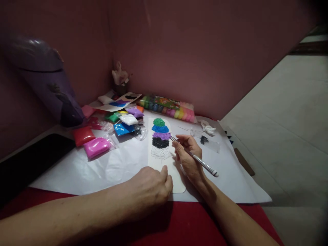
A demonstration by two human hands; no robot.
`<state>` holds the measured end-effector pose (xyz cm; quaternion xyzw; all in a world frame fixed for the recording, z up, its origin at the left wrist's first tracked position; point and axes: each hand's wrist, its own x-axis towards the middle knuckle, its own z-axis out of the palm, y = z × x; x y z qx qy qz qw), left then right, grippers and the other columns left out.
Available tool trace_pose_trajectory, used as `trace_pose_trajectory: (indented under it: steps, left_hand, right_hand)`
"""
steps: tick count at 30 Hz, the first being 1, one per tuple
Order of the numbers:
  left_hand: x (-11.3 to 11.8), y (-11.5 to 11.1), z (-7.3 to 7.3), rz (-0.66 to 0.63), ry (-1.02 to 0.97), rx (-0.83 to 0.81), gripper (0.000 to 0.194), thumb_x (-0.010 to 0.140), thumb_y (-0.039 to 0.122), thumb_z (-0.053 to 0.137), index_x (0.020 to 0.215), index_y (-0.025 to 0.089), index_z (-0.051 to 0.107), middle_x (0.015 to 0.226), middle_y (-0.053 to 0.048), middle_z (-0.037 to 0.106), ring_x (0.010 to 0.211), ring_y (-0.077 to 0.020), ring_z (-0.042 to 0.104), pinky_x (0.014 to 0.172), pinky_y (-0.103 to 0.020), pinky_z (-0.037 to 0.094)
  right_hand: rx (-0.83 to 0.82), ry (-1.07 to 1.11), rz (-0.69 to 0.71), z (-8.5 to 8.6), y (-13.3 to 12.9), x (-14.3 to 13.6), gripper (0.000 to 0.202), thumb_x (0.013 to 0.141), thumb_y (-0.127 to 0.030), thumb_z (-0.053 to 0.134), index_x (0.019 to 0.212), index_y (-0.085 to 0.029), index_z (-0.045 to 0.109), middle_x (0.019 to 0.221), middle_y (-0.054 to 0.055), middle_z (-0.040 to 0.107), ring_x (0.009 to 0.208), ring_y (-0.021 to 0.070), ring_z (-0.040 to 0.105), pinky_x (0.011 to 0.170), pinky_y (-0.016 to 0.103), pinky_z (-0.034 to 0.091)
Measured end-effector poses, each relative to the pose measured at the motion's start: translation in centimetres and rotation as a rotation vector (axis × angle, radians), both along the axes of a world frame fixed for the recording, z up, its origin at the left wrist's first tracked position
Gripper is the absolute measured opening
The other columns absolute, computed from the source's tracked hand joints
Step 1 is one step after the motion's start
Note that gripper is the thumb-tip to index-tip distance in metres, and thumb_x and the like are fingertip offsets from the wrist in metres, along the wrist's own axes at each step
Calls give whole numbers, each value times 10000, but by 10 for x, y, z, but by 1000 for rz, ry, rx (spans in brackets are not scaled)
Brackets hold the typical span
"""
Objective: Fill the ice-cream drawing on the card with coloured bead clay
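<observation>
A cream card (178,179) lies lengthwise before me, with textured clay patches stacked from green (159,122) through blue (160,128), purple (161,136) and black (160,142) to white (161,153). My right hand (189,153) grips a slim fork (203,164) with a striped handle, its thin metal tines at the right edge of the purple patch. Below the white patch, my left hand (153,184) rests on the card's lower part with its fingers curled and pressed together. Whatever may be between those fingers is hidden.
Left of the card are several clay packets, including pink (96,147), red (84,136) and blue (124,129). A long pack of coloured clay (169,107) lies behind. White clay (207,128) and an opened bag with black bits (205,140) sit right. A purple bag (48,82) stands left.
</observation>
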<state>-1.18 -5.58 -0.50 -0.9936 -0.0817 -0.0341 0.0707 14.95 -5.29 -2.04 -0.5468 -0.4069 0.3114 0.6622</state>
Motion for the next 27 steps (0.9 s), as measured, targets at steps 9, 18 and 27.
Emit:
trace_pose_trajectory:
  steps: [9,18,27]
  left_hand:
    - [1,1,-6,11,-13,33,191,867,84,384,985,121,529,972,-145,614,542,-166,546,388,-291,379]
    - [10,-4,-15,103,-87,30,192,939,194,355,973,120,529,1120,-202,628,542,-181,617,410,-317,463]
    - [16,-6,-13,165,-114,-20,196,953,271,412,923,125,539,1005,-155,652,574,-198,645,443,-317,489]
  right_hand:
    - [-136,33,136,2,2,12,222,711,-293,757,879,-158,707,557,-42,563,467,76,454,437,210,382]
    - [-93,-31,163,-4,8,24,362,803,-503,649,672,-181,547,468,-93,423,321,41,339,310,187,259]
    - [-110,-79,167,-9,12,26,237,765,-395,663,818,-188,560,475,-99,477,336,69,422,313,186,366]
